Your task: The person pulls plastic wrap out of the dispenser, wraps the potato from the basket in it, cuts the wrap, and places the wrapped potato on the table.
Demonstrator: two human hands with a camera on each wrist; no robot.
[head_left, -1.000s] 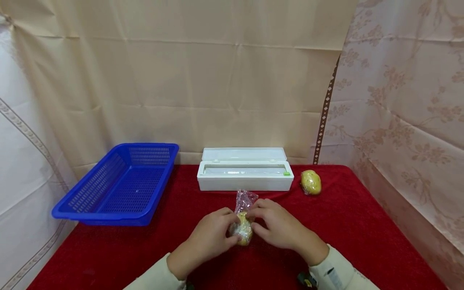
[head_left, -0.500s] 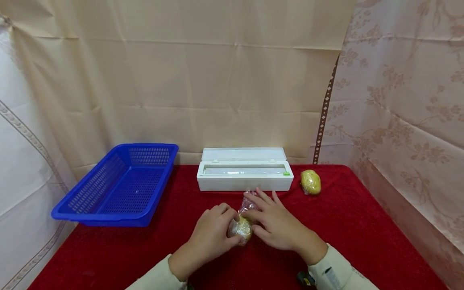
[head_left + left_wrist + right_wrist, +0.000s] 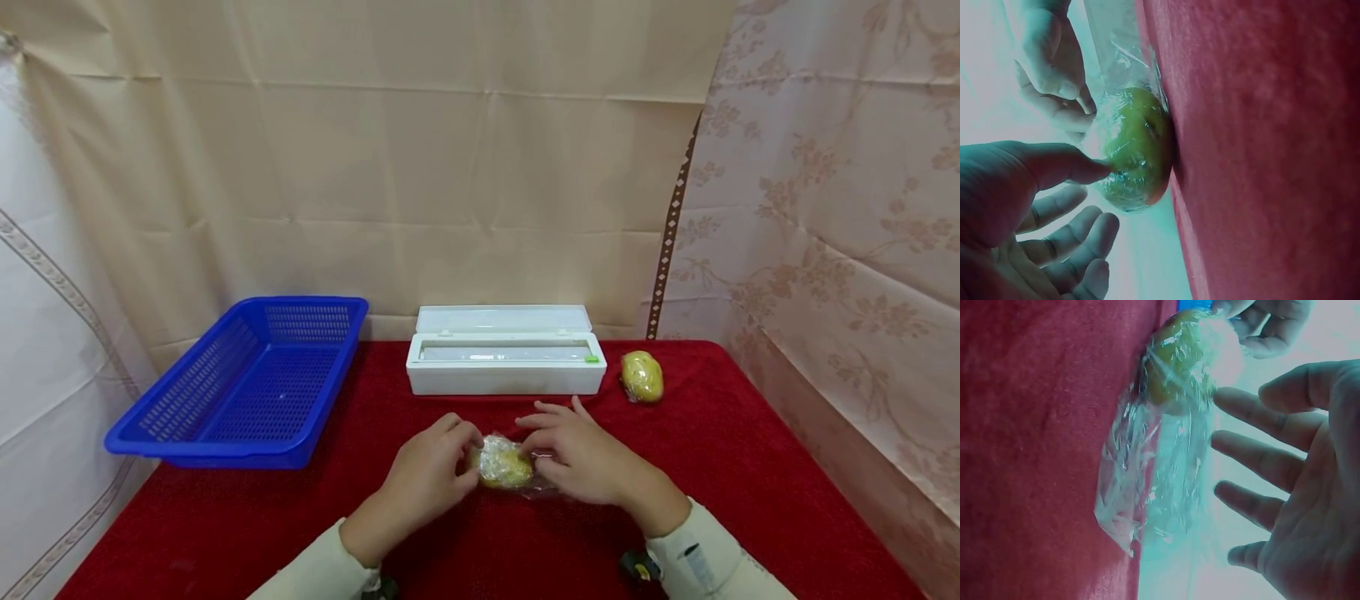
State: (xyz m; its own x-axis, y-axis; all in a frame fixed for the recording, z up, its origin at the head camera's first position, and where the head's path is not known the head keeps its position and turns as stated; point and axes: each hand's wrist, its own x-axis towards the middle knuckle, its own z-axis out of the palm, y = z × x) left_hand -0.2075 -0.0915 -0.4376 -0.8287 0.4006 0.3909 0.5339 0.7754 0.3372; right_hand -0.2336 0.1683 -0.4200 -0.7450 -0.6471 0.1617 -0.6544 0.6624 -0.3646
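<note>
A yellow potato [image 3: 506, 468] in cling film lies on the red cloth between both hands. My left hand [image 3: 429, 467] holds its left end, the thumb touching the wrapped side in the left wrist view and the other fingers bent. My right hand [image 3: 581, 454] is at the right end, fingers spread and mostly straight, fingertips right at the film. A loose tail of cling film [image 3: 1147, 481] stretches from the potato under the right hand, flat and creased. Partly hidden in the head view, this tail shows fully in the right wrist view.
A white cling film box [image 3: 506, 381] with its lid raised and a green slider stands behind the hands. Right of it lies another wrapped potato [image 3: 642, 377]. A blue plastic basket [image 3: 300, 446] stands at the left. Curtains hang behind the red-covered table [image 3: 750, 500].
The potato has turned, so its loose film tail now points right instead of toward the box. The right hand has spread its fingers and shifted slightly right; the left has moved slightly left.
</note>
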